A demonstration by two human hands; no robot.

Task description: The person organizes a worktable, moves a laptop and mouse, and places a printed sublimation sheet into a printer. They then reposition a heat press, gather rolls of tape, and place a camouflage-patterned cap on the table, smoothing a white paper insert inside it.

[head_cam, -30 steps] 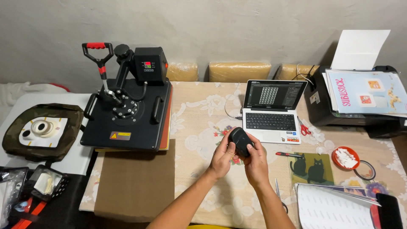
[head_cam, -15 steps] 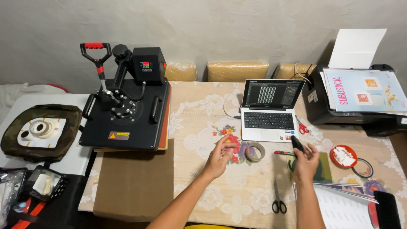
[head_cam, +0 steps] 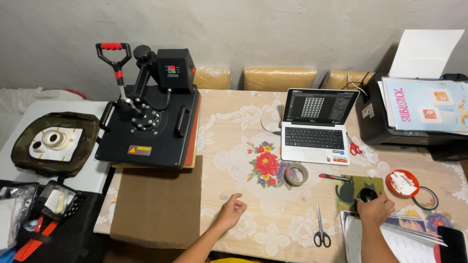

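Floral cloth covers the bench (head_cam: 229, 146), which stands against a plain grey wall. Both hands are well apart, forearms reaching up from the near edge. The left hand (head_cam: 232, 210) rests on the cloth with its fingers loosely curled, holding nothing. The right hand (head_cam: 374, 208) lies palm down, cupped over a black mouse (head_cam: 366, 194) that sits on a green mat (head_cam: 352, 188). Between the hands lie scissors (head_cam: 320, 229), and beyond them a roll of tape (head_cam: 295, 174). A red pen (head_cam: 334, 177) lies just past the right hand, with an open laptop (head_cam: 318, 127) farther off. A black heat press (head_cam: 148, 117) stands beyond the left hand.
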